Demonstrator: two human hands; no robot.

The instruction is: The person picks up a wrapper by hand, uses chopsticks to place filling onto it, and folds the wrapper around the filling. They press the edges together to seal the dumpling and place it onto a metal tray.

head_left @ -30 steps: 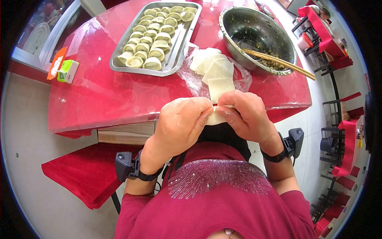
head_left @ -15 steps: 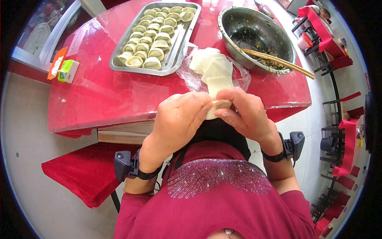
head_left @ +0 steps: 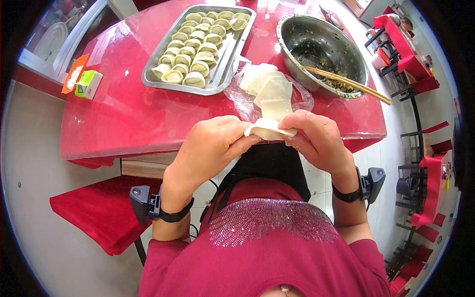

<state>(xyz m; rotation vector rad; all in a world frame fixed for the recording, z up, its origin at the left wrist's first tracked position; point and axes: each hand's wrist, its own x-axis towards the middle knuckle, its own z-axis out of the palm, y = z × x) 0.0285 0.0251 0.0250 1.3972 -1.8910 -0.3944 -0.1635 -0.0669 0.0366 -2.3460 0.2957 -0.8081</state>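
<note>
Between my two hands is a pale folded dumpling (head_left: 268,129), held at its ends just in front of the table edge. My left hand (head_left: 210,146) pinches its left end, while my right hand (head_left: 319,138) grips the right end between thumb and fingers. Just beyond lie square dough wrappers (head_left: 274,91), overlapping on a clear plastic bag (head_left: 238,96). Rows of folded dumplings (head_left: 190,52) fill much of a metal tray (head_left: 225,74). A large metal bowl (head_left: 321,42) holds dark green filling, with wooden chopsticks (head_left: 346,81) resting across it.
The red-covered table (head_left: 118,116) spans the view ahead. A green and white box (head_left: 89,84) and an orange packet (head_left: 75,74) sit at its left edge. A red-covered seat (head_left: 101,210) is at lower left. Other tables, chairs and a person (head_left: 405,24) appear at right.
My hands have moved apart, the left one leftward and the right one slightly right. More of the dumpling shows, now stretched lengthwise between them. The view has shifted slightly.
</note>
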